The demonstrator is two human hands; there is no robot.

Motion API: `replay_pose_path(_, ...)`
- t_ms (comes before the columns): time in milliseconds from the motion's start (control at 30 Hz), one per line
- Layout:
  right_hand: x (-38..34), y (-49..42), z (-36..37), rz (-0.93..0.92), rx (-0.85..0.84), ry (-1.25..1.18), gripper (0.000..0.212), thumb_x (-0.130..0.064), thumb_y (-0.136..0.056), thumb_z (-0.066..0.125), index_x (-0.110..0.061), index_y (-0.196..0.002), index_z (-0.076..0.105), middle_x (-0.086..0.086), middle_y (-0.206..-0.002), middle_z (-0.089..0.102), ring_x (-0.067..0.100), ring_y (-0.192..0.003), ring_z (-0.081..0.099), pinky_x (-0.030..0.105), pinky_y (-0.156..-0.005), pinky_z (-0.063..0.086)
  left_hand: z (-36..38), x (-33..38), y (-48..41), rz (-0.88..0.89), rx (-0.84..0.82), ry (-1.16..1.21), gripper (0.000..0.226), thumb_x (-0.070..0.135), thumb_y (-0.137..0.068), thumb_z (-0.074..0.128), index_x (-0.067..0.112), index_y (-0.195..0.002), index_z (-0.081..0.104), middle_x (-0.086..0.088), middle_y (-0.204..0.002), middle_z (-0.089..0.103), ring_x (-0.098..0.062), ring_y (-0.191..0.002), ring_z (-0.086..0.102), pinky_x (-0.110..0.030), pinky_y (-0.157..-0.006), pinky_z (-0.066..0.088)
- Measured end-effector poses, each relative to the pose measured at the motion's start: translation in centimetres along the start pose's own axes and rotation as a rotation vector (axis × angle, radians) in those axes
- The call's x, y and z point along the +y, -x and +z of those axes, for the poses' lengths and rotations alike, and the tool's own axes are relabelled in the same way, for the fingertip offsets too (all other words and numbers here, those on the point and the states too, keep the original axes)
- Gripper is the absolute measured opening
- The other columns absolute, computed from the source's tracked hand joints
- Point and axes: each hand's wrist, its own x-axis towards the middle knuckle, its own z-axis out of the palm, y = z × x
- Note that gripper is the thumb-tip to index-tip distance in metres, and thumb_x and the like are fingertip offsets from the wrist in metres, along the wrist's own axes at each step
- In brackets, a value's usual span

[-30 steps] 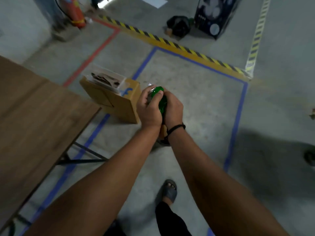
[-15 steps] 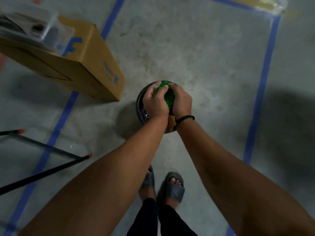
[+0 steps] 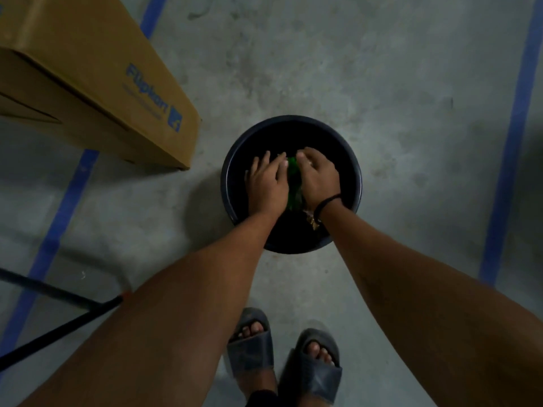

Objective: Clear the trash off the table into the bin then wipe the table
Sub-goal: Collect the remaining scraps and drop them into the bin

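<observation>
A round dark bin (image 3: pixel 291 120) stands on the concrete floor right below me. Both of my hands are inside its mouth. A crumpled green piece of trash (image 3: pixel 293 186) sits between them. My left hand (image 3: pixel 266 183) lies against the trash's left side with its fingers stretched out. My right hand (image 3: pixel 318 177), a black band on its wrist, curls its fingers over the right side of the trash. A small golden-brown wrapper (image 3: pixel 312 222) shows just under the right wrist. The bin's inside is too dark to read. The table top is out of view.
A tan cardboard box (image 3: pixel 88 83) with blue print lies on the floor left of the bin. Black table legs (image 3: pixel 58 295) cross the lower left. Blue tape lines (image 3: pixel 511 142) run along the floor. My feet in grey sandals (image 3: pixel 249 342) stand just behind the bin.
Both hands have come down with the green trash from chest height into the bin's mouth. The left hand's fingers have straightened. My view has tipped down, and the table top has left it.
</observation>
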Motion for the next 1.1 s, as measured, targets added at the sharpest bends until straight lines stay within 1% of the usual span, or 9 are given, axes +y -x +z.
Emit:
replay_pose_path(100,0.2,-0.6,-0.8,0.025,-0.013,0.158,0.032,-0.025,-0.093,0.056,-0.013,-0.122,0.063,0.008,-0.121,0.065,0.020,-0.113,0.059,0.024,-0.092,0.043,-0.4,-1.4,-0.8,-0.054,-0.105,-0.062,0.046,0.029,-0.097,0.048,0.027,-0.142,0.041,-0.006,-0.155,0.030,-0.025,-0.146,0.017,-0.042,-0.119,0.008)
replay_pose_path(233,-2.8,0.3,-2.9,-0.003,0.150,0.053,0.029,-0.029,-0.095,0.053,-0.012,-0.116,0.066,0.002,-0.105,0.068,0.012,-0.097,0.060,0.023,-0.083,0.046,-3.1,1.2,-0.7,-0.012,0.060,0.078,0.039,0.022,-0.091,0.059,0.022,-0.130,0.057,-0.002,-0.148,0.044,-0.020,-0.143,0.027,-0.036,-0.118,0.011)
replay_pose_path(300,-5.0,2.2,-3.7,-0.096,0.176,-0.088,0.032,-0.030,-0.095,0.050,-0.011,-0.115,0.066,-0.002,-0.102,0.066,0.010,-0.097,0.060,0.029,-0.090,0.050,-4.0,3.1,-0.2,-0.062,0.077,0.189,0.033,0.029,-0.096,0.050,0.021,-0.126,0.061,-0.001,-0.147,0.045,-0.017,-0.144,0.024,-0.036,-0.119,0.003)
replay_pose_path(433,-6.7,7.3,-2.3,-0.359,-0.134,-0.192,0.056,-0.041,-0.095,0.036,-0.007,-0.138,0.046,0.005,-0.144,0.047,0.015,-0.136,0.041,0.032,-0.114,0.032,-6.1,7.1,1.6,-0.295,-0.085,1.013,0.067,0.063,-0.090,0.031,0.022,-0.142,0.041,-0.002,-0.155,0.030,-0.017,-0.145,0.022,-0.041,-0.120,0.011)
replay_pose_path(533,-5.1,8.5,-0.1,-0.486,-0.338,0.037,0.070,-0.058,-0.095,0.019,-0.015,-0.149,0.029,-0.004,-0.157,0.021,0.012,-0.148,0.014,0.038,-0.121,0.015,-8.5,8.3,2.4,-0.462,-0.235,1.432,0.077,0.070,-0.090,0.011,0.023,-0.150,0.023,-0.007,-0.159,0.020,-0.026,-0.146,0.016,-0.047,-0.116,0.015)
replay_pose_path(667,-2.5,6.6,0.2,-0.372,-0.368,0.307,0.079,-0.070,-0.088,0.001,-0.026,-0.152,0.015,-0.001,-0.161,0.010,0.017,-0.149,0.001,0.037,-0.121,0.001,-10.8,7.5,3.3,-0.523,-0.363,1.500,0.095,0.086,-0.077,0.009,0.027,-0.149,0.023,-0.005,-0.160,0.013,-0.029,-0.146,0.014,-0.051,-0.114,0.019)
replay_pose_path(800,-5.4,6.5,-1.8,-0.223,-0.286,0.296,0.052,-0.033,-0.104,0.016,-0.012,-0.151,0.013,0.003,-0.161,0.007,0.020,-0.149,-0.002,0.034,-0.122,0.001,-12.4,7.9,4.5,-0.480,-0.289,1.457,0.089,0.081,-0.082,0.007,0.024,-0.148,0.030,-0.005,-0.160,0.016,-0.022,-0.148,0.006,-0.041,-0.119,0.002)
replay_pose_path(967,-11.6,11.2,-2.6,-0.421,-0.274,0.187,0.069,-0.049,-0.094,0.016,-0.009,-0.150,0.019,0.008,-0.160,0.012,0.016,-0.149,0.003,0.028,-0.121,0.003,-14.8,12.1,6.9,-0.452,-0.295,1.495,0.085,0.076,-0.086,0.017,0.017,-0.144,0.036,-0.010,-0.151,0.037,-0.027,-0.137,0.038,-0.043,-0.115,0.027)
replay_pose_path(1100,-13.3,13.1,-3.6,-0.488,-0.321,0.228,0.070,-0.053,-0.092,0.012,-0.016,-0.150,0.021,0.004,-0.160,0.012,0.012,-0.148,0.003,0.032,-0.121,0.002,-17.9,15.4,9.8,-0.451,-0.372,1.511,0.093,0.079,-0.083,0.027,0.012,-0.147,0.030,-0.014,-0.150,0.037,-0.029,-0.137,0.038,-0.046,-0.116,0.025)
